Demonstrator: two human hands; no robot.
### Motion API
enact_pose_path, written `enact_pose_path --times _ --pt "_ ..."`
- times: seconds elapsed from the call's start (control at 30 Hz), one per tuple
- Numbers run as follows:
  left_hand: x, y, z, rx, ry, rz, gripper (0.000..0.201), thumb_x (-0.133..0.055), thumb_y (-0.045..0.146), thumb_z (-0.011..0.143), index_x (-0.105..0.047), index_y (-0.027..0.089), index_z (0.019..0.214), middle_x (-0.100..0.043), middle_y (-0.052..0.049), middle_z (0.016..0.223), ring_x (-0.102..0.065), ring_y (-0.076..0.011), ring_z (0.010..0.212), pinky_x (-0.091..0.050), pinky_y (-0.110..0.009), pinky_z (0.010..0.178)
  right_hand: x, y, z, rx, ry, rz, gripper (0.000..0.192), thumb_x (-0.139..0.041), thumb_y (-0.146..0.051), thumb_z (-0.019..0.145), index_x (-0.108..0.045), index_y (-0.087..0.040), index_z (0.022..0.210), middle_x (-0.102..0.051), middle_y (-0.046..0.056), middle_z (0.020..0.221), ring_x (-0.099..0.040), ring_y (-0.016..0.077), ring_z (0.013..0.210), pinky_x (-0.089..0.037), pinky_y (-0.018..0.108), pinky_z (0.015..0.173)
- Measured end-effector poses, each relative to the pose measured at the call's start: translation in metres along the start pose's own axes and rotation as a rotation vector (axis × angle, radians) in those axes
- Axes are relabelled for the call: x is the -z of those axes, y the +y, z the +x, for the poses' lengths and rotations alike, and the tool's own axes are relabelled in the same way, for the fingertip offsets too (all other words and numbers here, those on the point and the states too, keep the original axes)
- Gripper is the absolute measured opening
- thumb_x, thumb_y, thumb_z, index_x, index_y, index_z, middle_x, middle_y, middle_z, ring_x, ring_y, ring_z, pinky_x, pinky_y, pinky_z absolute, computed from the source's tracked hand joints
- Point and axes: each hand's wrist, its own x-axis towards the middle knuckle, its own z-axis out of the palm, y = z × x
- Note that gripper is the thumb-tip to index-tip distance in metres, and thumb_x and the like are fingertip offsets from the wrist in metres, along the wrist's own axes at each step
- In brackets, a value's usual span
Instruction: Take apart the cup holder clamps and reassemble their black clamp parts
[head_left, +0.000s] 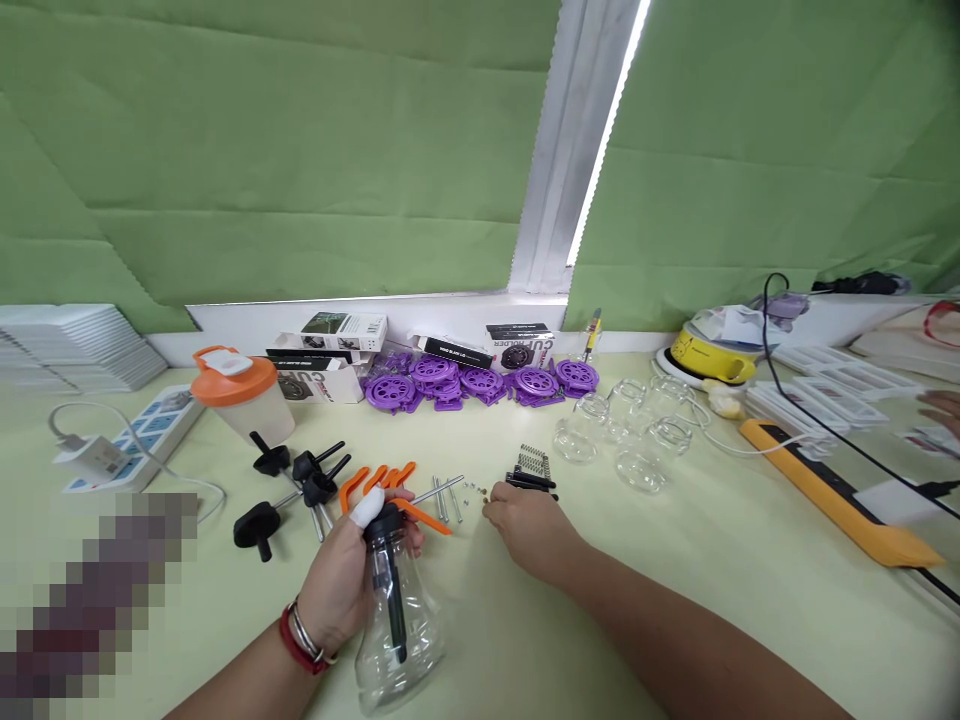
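My left hand [339,580] grips a clear plastic bottle-shaped body [397,640] with a black part at its neck; a white bandage wraps the index finger. My right hand [529,525] rests on the pale green table [675,560], its fingertips pinching at tiny nuts [475,490] beside several long metal screws [446,495]. Orange curved levers [390,485] lie just beyond the left hand. Small black clips and springs [532,470] sit past the right hand.
Black knob handles [292,480] lie at left near an orange-lidded shaker cup [240,395] and a power strip [142,435]. Purple wheels [480,382] and small boxes [337,350] line the back. Clear glass bulbs [630,435], an orange tool [840,505] and another person's fingers [941,408] are at right.
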Motion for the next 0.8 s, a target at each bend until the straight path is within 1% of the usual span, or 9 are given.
enact_pose_path --times 0.13,0.23,0.4,0.5,0.6,0.8 --pt "0.000 0.001 -0.001 0.001 0.007 0.002 0.035 -0.058 0.044 0.078 -0.064 0.012 0.091 -0.067 -0.009 0.066 -0.061 -0.0204 0.060 -0.049 -0.030 0.058 0.001 0.000 -0.001 0.020 -0.013 -0.014 0.018 -0.048 0.000 0.073 -0.059 -0.014 0.077 -0.058 0.004 0.086 -0.051 0.0110 0.064 -0.019 0.026 0.047" --pt "-0.001 0.001 -0.001 -0.002 0.016 0.014 0.034 -0.058 0.044 0.078 -0.063 0.013 0.090 -0.067 -0.009 0.065 -0.061 -0.0207 0.060 -0.048 -0.031 0.057 0.002 -0.002 -0.002 0.042 -0.013 -0.030 0.019 -0.049 0.000 0.070 -0.059 -0.015 0.078 -0.059 0.004 0.086 -0.053 0.0123 0.066 -0.022 0.025 0.048" --pt "-0.002 0.001 -0.001 -0.018 0.006 0.027 0.033 -0.057 0.043 0.079 -0.063 0.013 0.092 -0.067 -0.009 0.067 -0.062 -0.0215 0.061 -0.049 -0.032 0.059 0.003 -0.007 -0.004 0.065 -0.027 -0.079 0.017 -0.049 -0.002 0.071 -0.058 -0.014 0.078 -0.058 0.006 0.083 -0.054 0.0132 0.062 -0.026 0.025 0.049" --pt "-0.001 0.000 0.000 -0.022 0.002 0.024 0.034 -0.056 0.043 0.080 -0.062 0.013 0.097 -0.067 -0.009 0.067 -0.062 -0.0221 0.064 -0.049 -0.032 0.060 0.000 -0.011 -0.005 0.107 -0.017 -0.134 0.019 -0.050 -0.001 0.067 -0.056 -0.014 0.080 -0.058 0.006 0.083 -0.054 0.0143 0.061 -0.028 0.025 0.049" --pt "0.001 -0.001 0.001 -0.021 0.004 0.021 0.035 -0.056 0.042 0.081 -0.062 0.013 0.100 -0.068 -0.010 0.070 -0.063 -0.0228 0.067 -0.050 -0.032 0.060 -0.004 -0.015 -0.007 0.127 -0.007 -0.209 0.020 -0.051 -0.002 0.067 -0.056 -0.013 0.082 -0.058 0.009 0.084 -0.054 0.0150 0.060 -0.030 0.025 0.048" --pt "0.003 -0.002 0.000 -0.015 0.006 0.010 0.035 -0.054 0.042 0.082 -0.062 0.013 0.101 -0.069 -0.011 0.075 -0.063 -0.0224 0.070 -0.049 -0.030 0.059 -0.007 -0.017 -0.005 0.143 -0.018 -0.273 0.021 -0.054 -0.002 0.066 -0.055 -0.013 0.085 -0.058 0.010 0.082 -0.056 0.0167 0.061 -0.033 0.026 0.047"
